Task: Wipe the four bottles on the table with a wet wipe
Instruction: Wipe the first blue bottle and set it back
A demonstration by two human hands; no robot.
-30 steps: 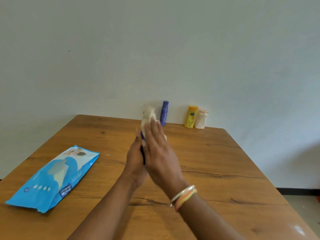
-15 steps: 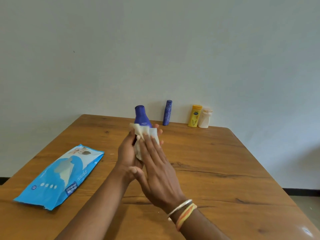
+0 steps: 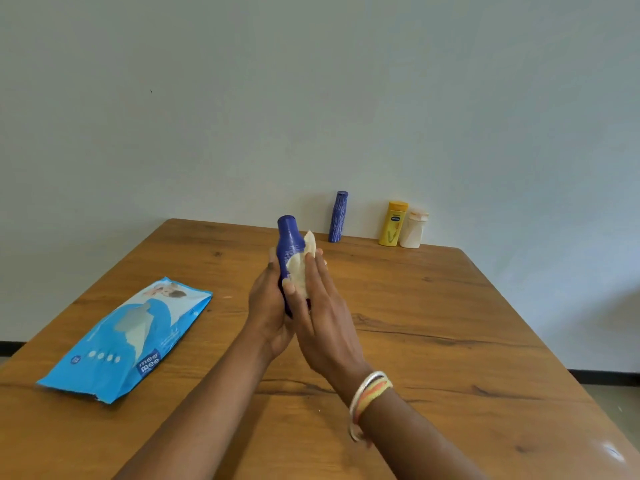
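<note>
My left hand (image 3: 268,306) grips the lower half of a dark blue bottle (image 3: 290,242), held above the middle of the wooden table (image 3: 433,323) and tilted away from me. My right hand (image 3: 322,313) presses a crumpled white wet wipe (image 3: 301,268) against the bottle's right side, fingers stretched along it. At the table's far edge by the wall stand three more bottles: a slim patterned blue bottle (image 3: 337,217), a yellow bottle (image 3: 393,223) and a white bottle (image 3: 414,228) touching it.
A light blue pack of wet wipes (image 3: 128,339) lies flat on the left part of the table. A pale wall rises right behind the far edge. The right table edge drops to the floor.
The wipe has slid from the bottle's top, down its front, to its right side. The dark blue bottle's cap and upper body now show, and both hands sit slightly lower.
</note>
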